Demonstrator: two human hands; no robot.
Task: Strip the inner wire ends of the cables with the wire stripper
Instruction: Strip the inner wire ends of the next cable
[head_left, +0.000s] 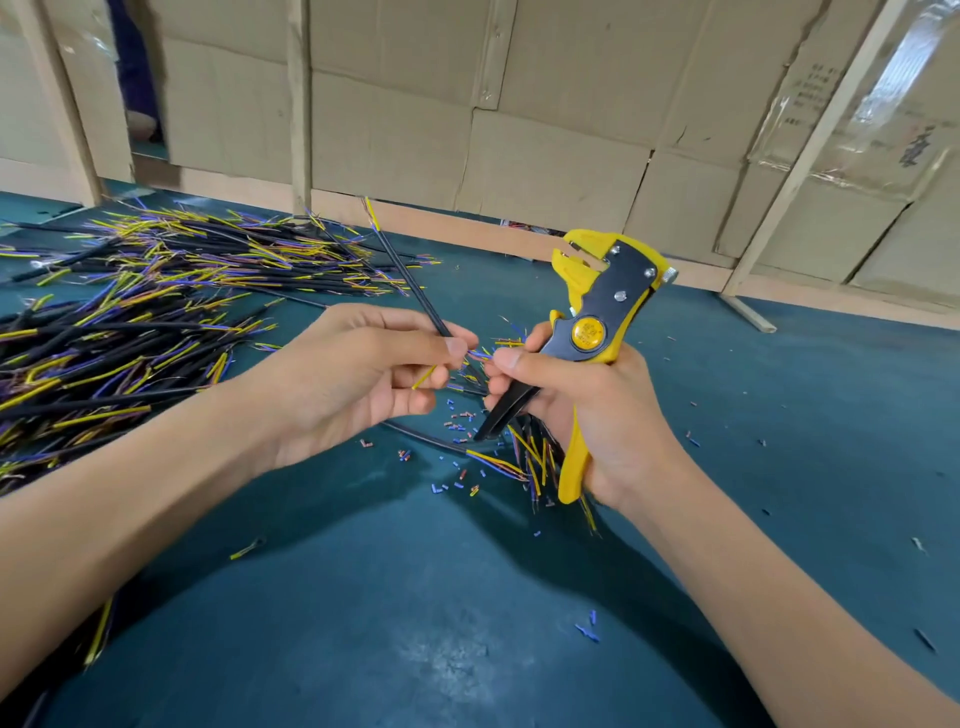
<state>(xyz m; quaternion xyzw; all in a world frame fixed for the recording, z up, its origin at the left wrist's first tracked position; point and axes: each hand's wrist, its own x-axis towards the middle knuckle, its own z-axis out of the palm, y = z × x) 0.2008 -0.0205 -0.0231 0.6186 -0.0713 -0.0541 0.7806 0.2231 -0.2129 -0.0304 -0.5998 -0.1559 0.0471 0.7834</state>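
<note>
My left hand (358, 371) pinches a black cable (410, 283) that slants up and away, with yellow and blue inner wires sticking out at its near end by my fingertips. My right hand (587, 410) grips the yellow and black wire stripper (605, 306), jaws pointing up and away from the cable. The thumb and forefinger of that right hand touch the blue inner wire (480, 354) between the two hands. The stripper's jaws hold nothing.
A big pile of black cables (156, 312) with yellow and blue ends covers the left of the teal table (415, 597). A smaller bundle (524, 457) lies under my right hand. Cut insulation bits (457, 421) are scattered around. Cardboard walls (519, 130) stand behind.
</note>
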